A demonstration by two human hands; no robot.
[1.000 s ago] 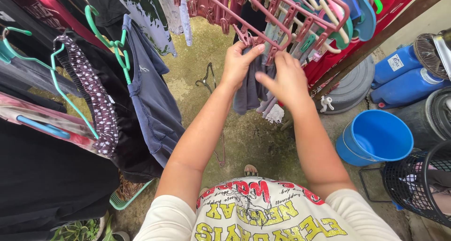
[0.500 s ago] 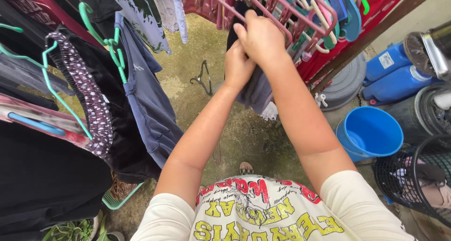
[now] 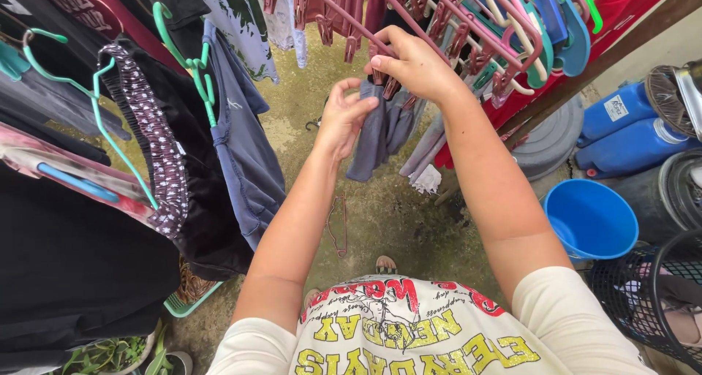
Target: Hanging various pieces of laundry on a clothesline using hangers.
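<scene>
Right hand (image 3: 413,66) is pinching its thumb and fingers together at a dark red peg (image 3: 378,74) on the pink clip hanger rack (image 3: 468,31), right where the top edge of a small grey garment (image 3: 380,130) is meeting the rack. Left hand (image 3: 344,115) is closing its fingertips on the same grey garment, just below and to the left of the right hand; the cloth is touching both hands.

The grey garment is hanging with its long axis running straight down from the peg, so it is lying below the right-hand grip and beside the left. The right hand is nearer the peg; the left is nearer the body of the cloth.

Around: dark clothes on teal hangers (image 3: 194,68) to the left, a blue bucket (image 3: 591,221) and blue jugs (image 3: 629,130) to the right, a black mesh basket (image 3: 651,294) at lower right.
</scene>
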